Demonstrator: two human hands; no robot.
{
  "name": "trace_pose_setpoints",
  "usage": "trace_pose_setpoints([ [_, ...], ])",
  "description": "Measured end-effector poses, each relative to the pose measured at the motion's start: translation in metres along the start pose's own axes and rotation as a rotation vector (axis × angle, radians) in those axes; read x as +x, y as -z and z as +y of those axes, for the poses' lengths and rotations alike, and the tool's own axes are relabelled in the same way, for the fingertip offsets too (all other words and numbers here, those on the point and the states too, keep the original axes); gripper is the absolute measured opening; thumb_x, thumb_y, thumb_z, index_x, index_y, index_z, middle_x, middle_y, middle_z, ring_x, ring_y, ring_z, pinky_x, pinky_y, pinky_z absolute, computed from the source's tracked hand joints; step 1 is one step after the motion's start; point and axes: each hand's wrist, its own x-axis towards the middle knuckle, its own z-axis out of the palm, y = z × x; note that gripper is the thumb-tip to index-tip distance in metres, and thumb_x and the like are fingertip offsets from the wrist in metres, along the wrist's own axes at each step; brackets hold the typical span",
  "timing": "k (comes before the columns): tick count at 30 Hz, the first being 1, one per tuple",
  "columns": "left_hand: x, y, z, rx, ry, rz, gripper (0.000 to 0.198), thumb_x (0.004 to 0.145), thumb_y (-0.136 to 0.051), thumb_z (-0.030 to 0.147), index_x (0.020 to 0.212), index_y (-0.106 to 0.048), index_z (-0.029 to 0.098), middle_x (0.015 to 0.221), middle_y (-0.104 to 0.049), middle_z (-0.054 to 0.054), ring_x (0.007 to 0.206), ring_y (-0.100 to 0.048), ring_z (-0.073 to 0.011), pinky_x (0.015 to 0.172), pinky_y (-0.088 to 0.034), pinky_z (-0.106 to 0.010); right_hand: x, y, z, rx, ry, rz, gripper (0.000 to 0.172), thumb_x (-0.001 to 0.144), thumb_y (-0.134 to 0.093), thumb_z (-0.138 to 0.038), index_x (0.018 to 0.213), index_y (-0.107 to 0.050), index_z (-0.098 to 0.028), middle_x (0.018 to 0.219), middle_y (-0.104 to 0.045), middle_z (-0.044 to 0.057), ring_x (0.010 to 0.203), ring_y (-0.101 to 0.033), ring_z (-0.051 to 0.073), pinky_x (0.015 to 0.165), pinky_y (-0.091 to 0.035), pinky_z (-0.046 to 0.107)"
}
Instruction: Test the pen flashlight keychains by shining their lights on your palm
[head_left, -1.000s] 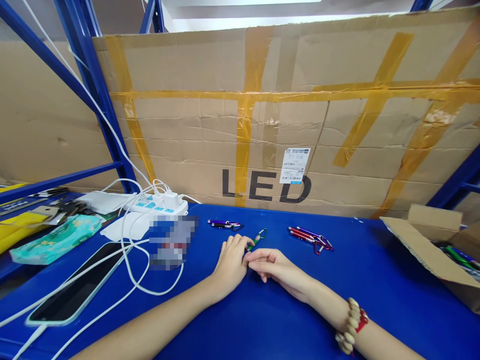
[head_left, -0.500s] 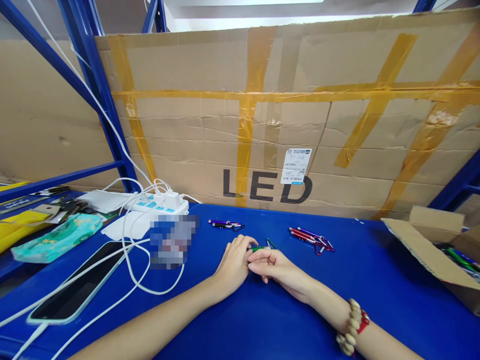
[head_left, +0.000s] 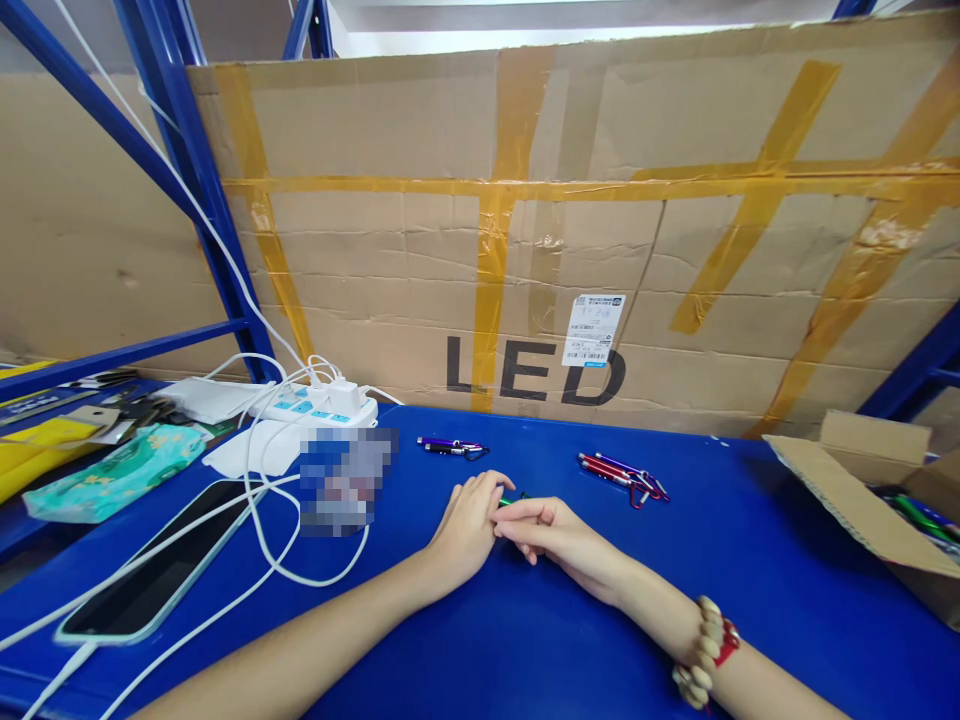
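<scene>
My left hand (head_left: 466, 528) and my right hand (head_left: 561, 540) meet just above the blue tabletop, fingers closed around a slim green keychain penlight (head_left: 505, 501). Only a short green stretch of it shows between the fingertips; the rest is covered by my hands. Beyond my left hand lie a purple keychain penlight (head_left: 442, 441) and a black one (head_left: 444, 450), side by side. Past my right hand, red keychain penlights (head_left: 604, 470) and a purple one (head_left: 624, 468) rest together, their clips pointing right.
An open cardboard box (head_left: 832, 490) with more penlights stands at the right. On the left are a phone (head_left: 161, 565), loose white cables (head_left: 259, 530) and a power strip (head_left: 319, 405). A large taped carton (head_left: 420, 270) walls off the back of the blue table (head_left: 480, 650).
The green penlight's clip, visible above my right fingers before, is now hidden apart from a small dark bit. Both hands have stayed nearly in place.
</scene>
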Motion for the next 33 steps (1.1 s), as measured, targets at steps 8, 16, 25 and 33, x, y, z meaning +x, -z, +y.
trace_pose_setpoints([
  [8, 0.003, 0.001, 0.001, -0.087, 0.081, 0.099, 0.023, 0.089, -0.027, 0.026, 0.091, -0.050, 0.022, 0.086, -0.061, -0.002, 0.080, -0.055, -0.0174, 0.071, -0.037, -0.028, 0.000, 0.003, 0.001, -0.549, 0.412, 0.386, 0.013, 0.068, -0.060, -0.025, 0.074, -0.068, -0.017, 0.066, -0.059, 0.000, 0.044, -0.039, 0.006, 0.046, -0.034, 0.022],
  [16, 0.003, 0.003, 0.005, -0.185, 0.110, 0.097, 0.018, 0.087, -0.032, 0.027, 0.089, -0.048, 0.021, 0.059, -0.052, 0.003, 0.057, -0.047, -0.0143, 0.056, -0.031, -0.023, 0.001, 0.011, 0.001, -0.946, 0.478, 0.514, 0.017, 0.077, -0.054, -0.028, 0.087, -0.067, -0.022, 0.082, -0.066, 0.003, 0.067, -0.057, 0.016, 0.060, -0.044, 0.027],
  [25, 0.006, 0.002, 0.003, -0.359, 0.163, 0.081, 0.013, 0.084, -0.037, 0.025, 0.085, -0.048, 0.020, 0.048, -0.036, 0.008, 0.044, -0.034, -0.0092, 0.045, -0.025, -0.020, 0.003, 0.018, 0.004, -1.153, 0.463, 0.367, 0.011, 0.082, -0.054, -0.027, 0.087, -0.064, -0.024, 0.090, -0.065, 0.004, 0.084, -0.053, 0.021, 0.076, -0.039, 0.036],
  [33, 0.007, -0.002, 0.001, -0.352, 0.173, 0.105, 0.034, 0.087, -0.031, 0.046, 0.073, -0.047, 0.020, 0.050, -0.041, 0.006, 0.047, -0.042, -0.0104, 0.049, -0.031, -0.022, 0.001, 0.010, 0.003, -1.019, 0.520, 0.411, 0.015, 0.085, -0.046, -0.025, 0.091, -0.059, -0.022, 0.093, -0.064, 0.004, 0.089, -0.055, 0.020, 0.080, -0.038, 0.035],
])
